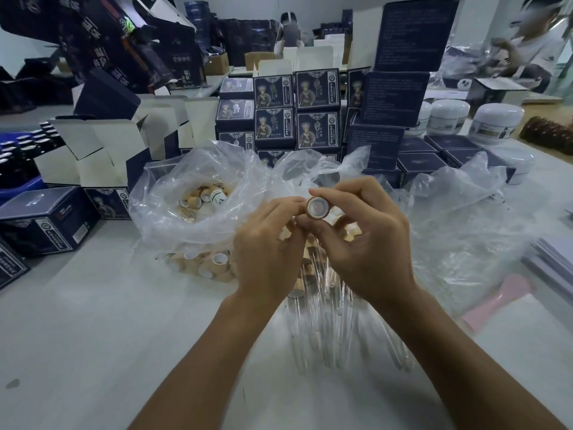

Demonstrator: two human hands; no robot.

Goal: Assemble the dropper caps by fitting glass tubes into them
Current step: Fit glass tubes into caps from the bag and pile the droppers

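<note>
My right hand (362,243) pinches a bamboo-coloured dropper cap (317,207) between thumb and forefinger, its open white inside turned toward me. My left hand (266,249) is close beside it, fingertips curled and touching the cap's left side. Whether a glass tube is between those fingers I cannot tell. Below my hands, clear glass tubes (328,321) lie in a loose pile on the white table (93,336). More bamboo caps (201,265) lie at the foot of a clear plastic bag (198,200) holding further caps.
Stacks of dark blue product boxes (276,110) stand behind the bags. Open white-lined cartons (102,150) are at the left, white jars (496,119) at the right back. Crumpled clear plastic (465,218) spreads to the right. A pink object (496,302) lies right. People work behind.
</note>
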